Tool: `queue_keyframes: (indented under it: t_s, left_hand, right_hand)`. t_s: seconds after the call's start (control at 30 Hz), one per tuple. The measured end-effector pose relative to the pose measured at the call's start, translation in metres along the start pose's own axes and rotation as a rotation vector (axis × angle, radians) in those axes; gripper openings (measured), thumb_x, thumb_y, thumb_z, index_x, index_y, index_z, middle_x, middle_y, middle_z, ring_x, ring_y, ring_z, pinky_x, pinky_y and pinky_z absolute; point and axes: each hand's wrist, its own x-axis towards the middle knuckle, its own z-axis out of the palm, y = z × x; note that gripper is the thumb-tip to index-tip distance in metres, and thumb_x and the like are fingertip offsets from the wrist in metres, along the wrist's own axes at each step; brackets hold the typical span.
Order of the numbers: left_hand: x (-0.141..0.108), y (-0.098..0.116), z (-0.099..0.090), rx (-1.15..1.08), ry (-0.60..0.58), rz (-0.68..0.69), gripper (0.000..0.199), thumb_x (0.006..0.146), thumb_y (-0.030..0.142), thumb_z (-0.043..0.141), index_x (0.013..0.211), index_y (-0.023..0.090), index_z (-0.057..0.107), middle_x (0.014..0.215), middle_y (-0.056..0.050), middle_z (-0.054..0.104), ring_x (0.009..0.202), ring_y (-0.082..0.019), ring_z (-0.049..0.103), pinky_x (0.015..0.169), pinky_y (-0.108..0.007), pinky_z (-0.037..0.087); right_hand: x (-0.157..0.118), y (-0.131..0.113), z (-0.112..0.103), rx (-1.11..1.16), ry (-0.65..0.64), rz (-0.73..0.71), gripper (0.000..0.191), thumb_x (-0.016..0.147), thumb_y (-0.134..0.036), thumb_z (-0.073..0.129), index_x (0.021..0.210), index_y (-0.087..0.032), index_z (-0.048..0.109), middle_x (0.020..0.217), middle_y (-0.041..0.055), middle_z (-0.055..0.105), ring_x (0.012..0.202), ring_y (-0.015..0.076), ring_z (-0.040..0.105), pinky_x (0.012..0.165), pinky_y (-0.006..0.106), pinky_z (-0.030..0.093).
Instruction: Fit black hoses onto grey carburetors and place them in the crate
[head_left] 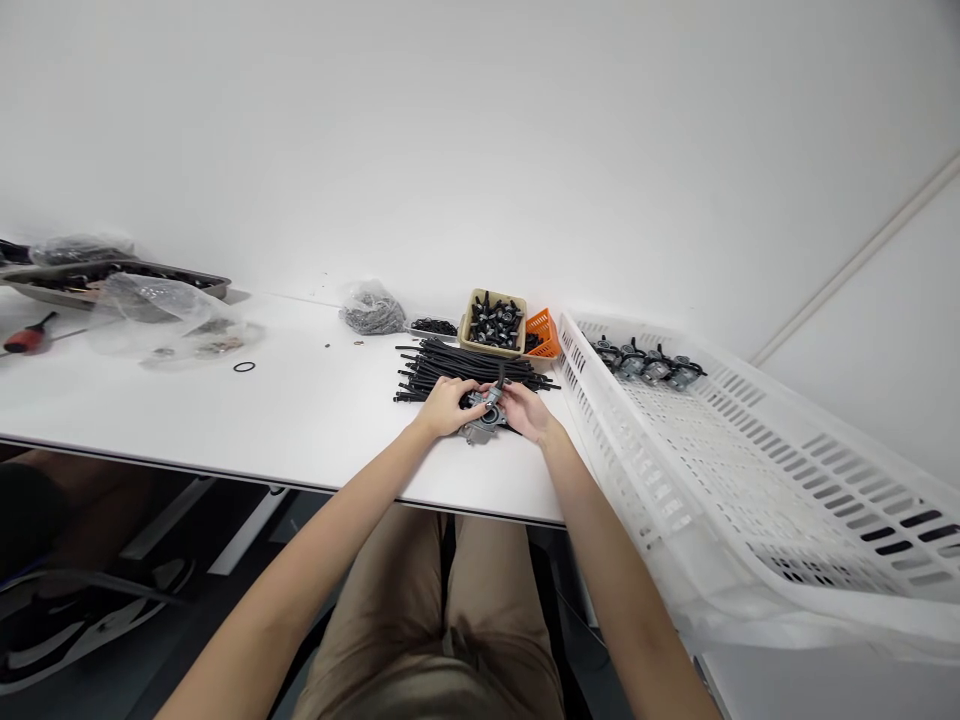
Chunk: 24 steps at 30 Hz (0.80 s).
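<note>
Head view: a firm two-handed hold

A grey cast-metal carburetor body [484,412] sits between the left hand [446,405] and the right hand [526,412], the fingers [469,390] of both curled closed around it. It is over the white table [315,420], just in front of a heap of black rubber hoses [450,368]. It looks dense, stiff and hard-edged; its solid body seems a safer hold than the thin dark lever [500,377] rising from it.
</note>
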Motion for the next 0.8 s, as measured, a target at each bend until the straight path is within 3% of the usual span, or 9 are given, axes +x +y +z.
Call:
queue_keyframes:
  t_s: [0.07,0.23,0.57,0.8]
  left_hand:
    - [0.0,-0.0006,0.0001,-0.005,0.0,0.002,0.036,0.084,0.044,0.052,0.102,0.017,0.067,0.092,-0.007,0.072,0.089,-0.024,0.064,0.086,-0.037,0.039]
    - [-0.0007,0.001,-0.0006,0.001,0.01,0.001,0.038,0.084,0.046,0.052,0.103,0.017,0.067,0.094,-0.007,0.072,0.089,-0.025,0.063,0.086,-0.037,0.039]
    - [-0.0001,0.0041,-0.0032,-0.019,0.005,0.007,0.033,0.084,0.043,0.051,0.099,0.018,0.068,0.091,-0.006,0.072,0.088,-0.023,0.064,0.087,-0.036,0.04]
    - [-0.0011,0.0038,-0.0033,0.026,0.012,0.002,0.034,0.083,0.044,0.054,0.1,0.017,0.068,0.09,-0.007,0.072,0.087,-0.024,0.064,0.084,-0.036,0.041]
  right_hand:
    - [-0.0024,-0.0011,-0.0001,0.024,-0.023,-0.013,0.015,0.07,-0.021,0.068,0.085,-0.022,0.065,0.092,0.001,0.071,0.088,0.0169,0.064,0.082,0.029,0.049]
    - [-0.0045,-0.0005,0.0034,-0.017,-0.035,-0.051,0.046,0.065,-0.014,0.074,0.108,-0.026,0.063,0.103,0.0002,0.07,0.09,0.0138,0.064,0.081,0.026,0.049]
    - [0.0012,0.0066,0.0008,-0.161,0.035,-0.078,0.029,0.06,-0.032,0.084,0.083,-0.02,0.07,0.081,-0.0002,0.067,0.08,0.0139,0.062,0.081,0.027,0.047]
    - [-0.0003,0.0057,0.0001,-0.155,-0.001,-0.081,0.031,0.061,-0.036,0.083,0.085,-0.019,0.071,0.089,0.0033,0.069,0.085,0.0164,0.061,0.084,0.03,0.047]
